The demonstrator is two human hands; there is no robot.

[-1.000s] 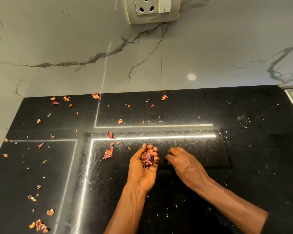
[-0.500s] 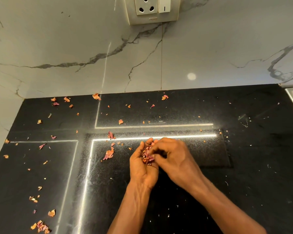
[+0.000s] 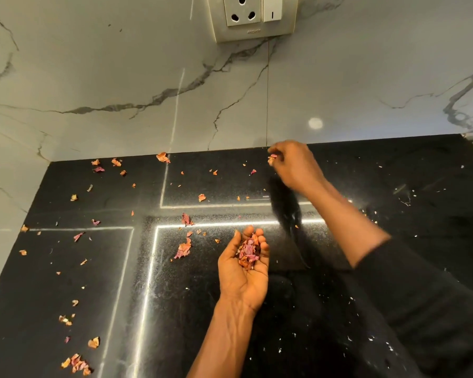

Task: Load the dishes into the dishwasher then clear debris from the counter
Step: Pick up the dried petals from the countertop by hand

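Two hands in shot: one left hand (image 3: 238, 282), one right hand (image 3: 295, 165). One wall socket (image 3: 242, 10), one switch (image 3: 272, 8), one black counter (image 3: 434, 200), and petals (image 3: 183, 248) way too many to count, several dozen bits easily.

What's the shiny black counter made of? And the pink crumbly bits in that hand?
Counter: probably polished stone like granite; it is speckled and mirrors the lights. Pink bits in the left hand: seemingly dried flower petals, thin, curled and papery.
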